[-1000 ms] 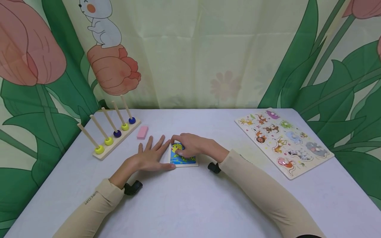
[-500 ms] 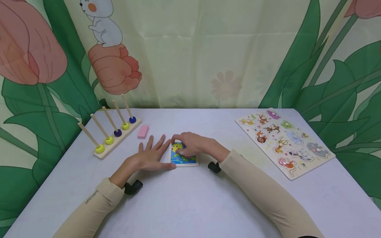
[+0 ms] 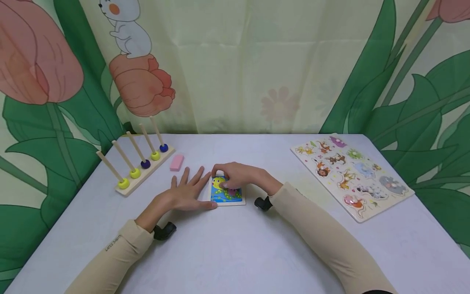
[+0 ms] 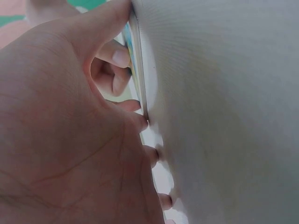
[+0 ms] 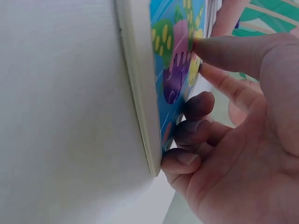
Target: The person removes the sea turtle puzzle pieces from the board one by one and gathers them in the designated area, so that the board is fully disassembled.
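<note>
A small wooden picture puzzle (image 3: 228,199) lies on the table between the hands, showing a yellow figure on blue. My left hand (image 3: 185,195) is spread flat on the table at its left, thumb tip at the lower left corner and index fingertip near the upper left. From above, my right hand (image 3: 238,174) pinches at the yellow-faced puzzle piece (image 3: 217,182), index finger at the top left and thumb on the picture. In the right wrist view the other fingers curl by the board's (image 5: 140,84) edge. The left wrist view shows the board's side edge (image 4: 137,60) beside the thumb.
A pink block (image 3: 177,162) lies beyond the left hand. Farther left stands a wooden peg rack (image 3: 147,173) with yellow and blue beads on its upright pegs. A large animal puzzle board (image 3: 345,175) lies at the right. A printed curtain (image 3: 235,81) hangs behind the table.
My right hand has shifted slightly away from me, and its thumb has moved a little up the picture, uncovering more of it. The left hand stays in place.
</note>
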`<state>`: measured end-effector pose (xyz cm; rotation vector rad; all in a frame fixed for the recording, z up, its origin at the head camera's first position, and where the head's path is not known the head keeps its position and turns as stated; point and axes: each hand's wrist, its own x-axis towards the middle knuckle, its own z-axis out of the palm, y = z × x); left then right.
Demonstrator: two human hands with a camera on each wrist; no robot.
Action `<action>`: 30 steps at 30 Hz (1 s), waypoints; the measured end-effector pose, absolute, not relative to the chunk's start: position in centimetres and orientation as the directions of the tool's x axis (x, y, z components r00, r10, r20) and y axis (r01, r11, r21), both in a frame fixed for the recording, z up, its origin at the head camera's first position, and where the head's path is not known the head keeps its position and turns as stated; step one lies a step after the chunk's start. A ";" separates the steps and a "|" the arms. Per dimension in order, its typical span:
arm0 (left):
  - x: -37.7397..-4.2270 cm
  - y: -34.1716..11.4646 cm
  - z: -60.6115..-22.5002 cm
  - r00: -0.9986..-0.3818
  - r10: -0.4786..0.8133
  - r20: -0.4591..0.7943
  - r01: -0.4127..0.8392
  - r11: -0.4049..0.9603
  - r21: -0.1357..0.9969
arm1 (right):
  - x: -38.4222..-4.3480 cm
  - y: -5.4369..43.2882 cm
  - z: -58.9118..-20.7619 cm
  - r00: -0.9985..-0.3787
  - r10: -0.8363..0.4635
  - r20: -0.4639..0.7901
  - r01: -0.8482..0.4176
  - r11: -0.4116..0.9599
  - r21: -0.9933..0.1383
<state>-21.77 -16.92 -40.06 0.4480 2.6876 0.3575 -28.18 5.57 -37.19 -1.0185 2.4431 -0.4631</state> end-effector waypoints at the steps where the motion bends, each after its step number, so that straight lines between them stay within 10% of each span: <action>1: -21.8 -16.9 -40.1 -0.874 0.360 -0.327 0.262 0.915 0.308 | -28.2 5.6 -37.2 -0.630 -0.725 -0.278 -0.570 0.675 -0.469; 30: -22.2 -17.1 -40.5 -0.874 0.344 -0.343 0.252 0.925 0.285 | -28.0 5.6 -37.3 -0.649 -0.718 -0.253 -0.511 0.657 -0.555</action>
